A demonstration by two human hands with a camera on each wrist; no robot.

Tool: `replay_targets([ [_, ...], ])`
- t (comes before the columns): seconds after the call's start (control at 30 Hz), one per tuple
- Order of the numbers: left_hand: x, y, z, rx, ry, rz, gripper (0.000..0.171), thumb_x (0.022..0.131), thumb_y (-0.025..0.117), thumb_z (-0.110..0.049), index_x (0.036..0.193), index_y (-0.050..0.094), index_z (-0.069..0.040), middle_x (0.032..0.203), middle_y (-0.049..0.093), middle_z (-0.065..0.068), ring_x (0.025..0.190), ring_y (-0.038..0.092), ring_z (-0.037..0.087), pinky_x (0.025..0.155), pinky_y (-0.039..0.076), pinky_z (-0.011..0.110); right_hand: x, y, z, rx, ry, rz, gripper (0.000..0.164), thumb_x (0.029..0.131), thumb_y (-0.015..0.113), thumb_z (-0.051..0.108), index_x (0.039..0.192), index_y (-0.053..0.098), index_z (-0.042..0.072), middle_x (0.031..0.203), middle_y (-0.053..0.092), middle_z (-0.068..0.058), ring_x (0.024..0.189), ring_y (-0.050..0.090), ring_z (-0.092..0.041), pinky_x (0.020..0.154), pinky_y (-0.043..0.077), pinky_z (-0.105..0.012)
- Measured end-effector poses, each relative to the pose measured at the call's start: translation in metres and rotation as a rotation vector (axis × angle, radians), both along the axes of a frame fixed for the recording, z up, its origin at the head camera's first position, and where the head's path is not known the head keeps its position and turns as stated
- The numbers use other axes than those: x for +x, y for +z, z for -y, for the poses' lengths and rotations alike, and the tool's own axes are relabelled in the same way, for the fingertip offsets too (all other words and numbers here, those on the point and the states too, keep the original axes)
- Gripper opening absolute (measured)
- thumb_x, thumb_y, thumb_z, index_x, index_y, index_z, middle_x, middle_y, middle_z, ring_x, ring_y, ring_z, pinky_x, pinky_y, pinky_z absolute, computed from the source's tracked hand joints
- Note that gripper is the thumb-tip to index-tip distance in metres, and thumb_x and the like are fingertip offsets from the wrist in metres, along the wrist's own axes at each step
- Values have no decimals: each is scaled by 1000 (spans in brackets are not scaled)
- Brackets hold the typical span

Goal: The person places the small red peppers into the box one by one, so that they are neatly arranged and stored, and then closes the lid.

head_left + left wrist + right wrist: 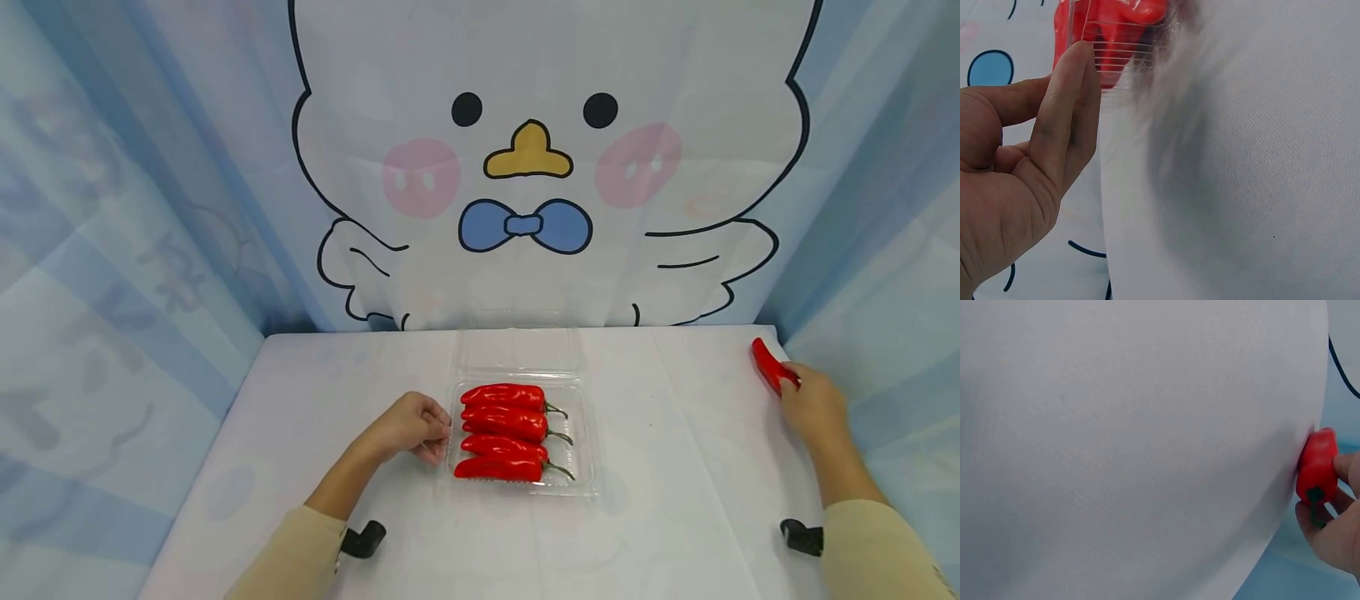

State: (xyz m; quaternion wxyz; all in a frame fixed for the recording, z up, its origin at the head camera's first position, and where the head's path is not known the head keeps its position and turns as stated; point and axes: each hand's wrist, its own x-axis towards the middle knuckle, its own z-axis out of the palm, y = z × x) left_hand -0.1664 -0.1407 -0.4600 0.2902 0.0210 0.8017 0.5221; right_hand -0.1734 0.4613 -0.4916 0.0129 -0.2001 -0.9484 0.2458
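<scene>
A clear plastic container (588, 454) sits on the table with its lid (517, 350) opened back. Several glossy red chili peppers (502, 425) lie side by side in it, green stems pointing right. My left hand (416, 427) is at the container's left edge; in the left wrist view the thumb and fingers of this hand (1029, 162) pinch its rim. Far to the right, near the table's back right corner, my right hand (817, 404) grips another red chili pepper (767, 365). In the right wrist view this pepper (1319, 462) is close over the table, its green stem toward the palm.
White cloth covers the table (660, 517). Behind it hangs a curtain (525, 283) printed with a cartoon face and blue bow tie. Pale blue curtains (127, 250) flank both sides. A black wrist-camera mount (363, 540) juts from each sleeve.
</scene>
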Motion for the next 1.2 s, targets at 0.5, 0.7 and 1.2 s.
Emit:
replay_targets([
  [0.5,1,2,0,-8,0,3,9,98,66,-1,104,64,6,79,69,13,60,67,16,60,64,32,-2,0,-2,-45,-18,42,58,103,53,10,152,28,-11,142,35,-44,122,39,-61,94,51,-74],
  [0.7,1,1,-1,-19,6,3,8,98,66,-2,103,64,5,78,70,13,59,68,17,60,64,32,-1,-2,0,-62,-9,31,59,103,52,10,153,27,-9,143,35,-44,122,39,-61,95,51,-74],
  [1.2,0,1,-1,-23,6,3,10,98,67,-3,104,64,5,80,70,13,62,69,17,61,65,33,-1,-9,3,-116,-83,23,53,112,37,19,160,24,-1,153,31,-41,131,36,-58,103,44,-75],
])
